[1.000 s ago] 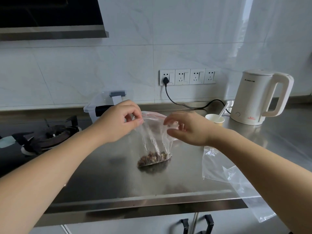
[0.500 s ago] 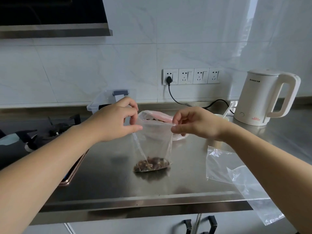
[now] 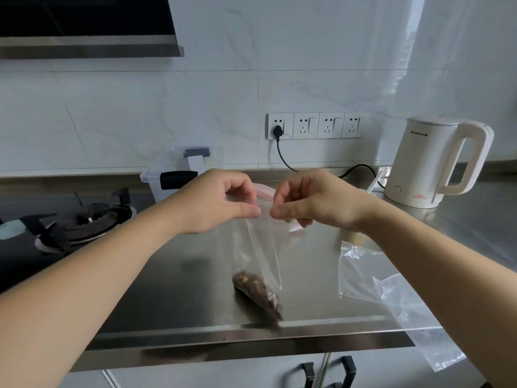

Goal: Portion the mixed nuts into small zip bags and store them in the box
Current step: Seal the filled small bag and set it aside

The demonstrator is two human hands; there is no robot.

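We see a brushed, faintly ribbed steel surface (image 3: 195, 289), a thin, clear, glossy plastic zip bag (image 3: 263, 247), more crinkled clear film (image 3: 372, 278) at right, a smooth matt-white plastic kettle (image 3: 425, 163) and glossy marbled wall tiles (image 3: 140, 107).

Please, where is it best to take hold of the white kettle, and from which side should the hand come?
Grip the kettle by its big loop handle, coming from the right: the handle faces right, away from the hands, and stands upright and unobstructed there.
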